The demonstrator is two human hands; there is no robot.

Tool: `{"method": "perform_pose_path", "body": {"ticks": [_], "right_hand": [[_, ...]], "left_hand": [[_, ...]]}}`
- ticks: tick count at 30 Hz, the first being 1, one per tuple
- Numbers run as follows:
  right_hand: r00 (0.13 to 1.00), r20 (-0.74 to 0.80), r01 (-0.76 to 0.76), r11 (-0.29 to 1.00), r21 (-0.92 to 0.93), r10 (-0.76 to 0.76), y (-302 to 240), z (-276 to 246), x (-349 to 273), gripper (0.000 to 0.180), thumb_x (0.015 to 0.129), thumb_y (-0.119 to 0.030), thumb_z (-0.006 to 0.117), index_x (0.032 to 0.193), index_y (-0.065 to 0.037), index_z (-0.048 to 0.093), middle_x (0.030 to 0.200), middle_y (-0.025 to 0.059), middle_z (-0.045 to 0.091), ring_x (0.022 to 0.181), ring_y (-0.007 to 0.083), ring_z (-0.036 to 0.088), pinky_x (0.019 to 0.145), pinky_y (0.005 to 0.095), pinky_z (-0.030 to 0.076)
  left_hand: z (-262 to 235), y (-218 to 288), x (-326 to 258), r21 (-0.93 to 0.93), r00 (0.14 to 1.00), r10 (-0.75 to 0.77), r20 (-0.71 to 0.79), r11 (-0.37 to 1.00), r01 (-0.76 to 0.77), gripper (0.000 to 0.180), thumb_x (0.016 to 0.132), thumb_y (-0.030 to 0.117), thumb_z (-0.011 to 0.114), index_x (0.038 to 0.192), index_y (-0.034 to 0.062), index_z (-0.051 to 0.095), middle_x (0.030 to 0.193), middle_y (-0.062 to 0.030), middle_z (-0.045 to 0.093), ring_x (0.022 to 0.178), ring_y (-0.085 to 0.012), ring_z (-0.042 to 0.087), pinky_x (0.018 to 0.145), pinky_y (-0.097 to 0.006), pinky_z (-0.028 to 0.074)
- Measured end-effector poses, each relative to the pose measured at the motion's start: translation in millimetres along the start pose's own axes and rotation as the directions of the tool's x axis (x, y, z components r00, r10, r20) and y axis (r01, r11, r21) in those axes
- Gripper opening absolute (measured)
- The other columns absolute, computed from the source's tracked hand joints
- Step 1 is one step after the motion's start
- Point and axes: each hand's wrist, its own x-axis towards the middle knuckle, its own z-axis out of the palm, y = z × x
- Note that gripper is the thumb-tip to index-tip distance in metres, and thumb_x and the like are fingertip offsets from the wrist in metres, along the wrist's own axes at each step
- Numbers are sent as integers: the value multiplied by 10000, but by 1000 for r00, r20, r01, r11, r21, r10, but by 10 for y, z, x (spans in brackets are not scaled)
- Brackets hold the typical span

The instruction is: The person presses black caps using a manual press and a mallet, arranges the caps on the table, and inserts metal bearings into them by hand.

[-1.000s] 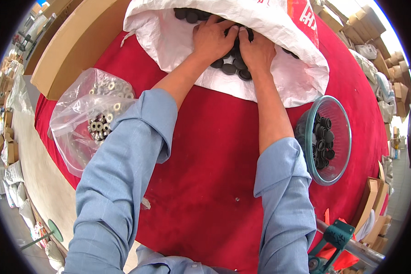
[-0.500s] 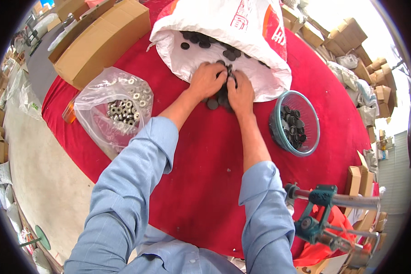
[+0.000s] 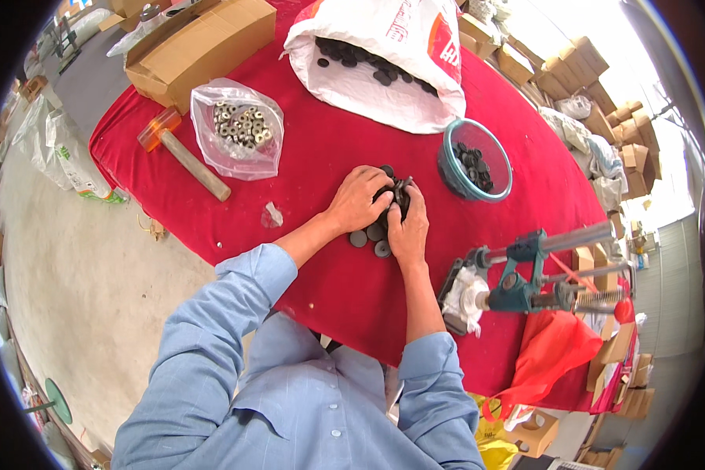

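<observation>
My left hand (image 3: 359, 201) and my right hand (image 3: 410, 233) are cupped toward each other around a pile of black round discs (image 3: 381, 248) on the red cloth. Both hands have curled fingers, gripping discs between them; a few flat discs lie loose just below. Beyond my hands lies a white woven sack (image 3: 368, 98), its mouth turned toward me and more black discs inside. To the right of the sack stands a blue-green plastic basket (image 3: 452, 176) holding black ring-shaped parts.
A clear bag (image 3: 235, 166) of metal rings and a mallet (image 3: 196, 174) with an orange head lie at the left, near a cardboard box (image 3: 204, 55). A green hand press (image 3: 525, 274) stands at the right. The red-covered table (image 3: 321, 290) ends close to my body.
Both hands have drawn back from the sack's mouth toward me, with the black discs between them. The view has shifted, showing the mallet and more of the press.
</observation>
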Motion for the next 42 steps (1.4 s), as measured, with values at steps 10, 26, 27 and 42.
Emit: {"method": "perform_pose_path", "body": {"ticks": [10,26,27,42], "right_hand": [[961,229,224,915,-334,-152,-826,179,-427,684,899,-430,675,1496,-123,544,1619,211,384,1527,450,279,1126,748,268],[932,278,-67,867,-494,230,-401,-414,-454,754,957,-567,580,1628,-297,368,1687,241,262,1542,539,201,1091,836,232],[922,290,-88,870,-484,255,-441,-422,-560,758,960,-554,582,1631,-280,362,1687,244,259,1542,540,200,1086,836,240],[975,214,45,891,-451,59,-613,36,-408,643,958,-468,607,1526,-177,526,1634,251,347,1509,495,292,1118,786,227]], "left_hand": [[-586,-166,-553,199,981,-159,-115,963,180,366,983,118,558,1312,-10,654,1465,-247,545,1302,-428,566,1092,-481,474],[-422,306,-449,575,866,-143,479,797,-186,626,1070,579,389,1610,264,417,1718,-91,274,1593,-347,200,1187,-777,128],[-437,335,-516,573,841,-136,523,787,-229,671,1070,580,387,1635,218,362,1720,-96,267,1596,-345,192,1200,-757,126],[-789,-26,-661,670,922,-218,320,740,-57,689,1063,556,439,1637,183,352,1716,-131,263,1593,-336,210,1210,-715,169]]}}
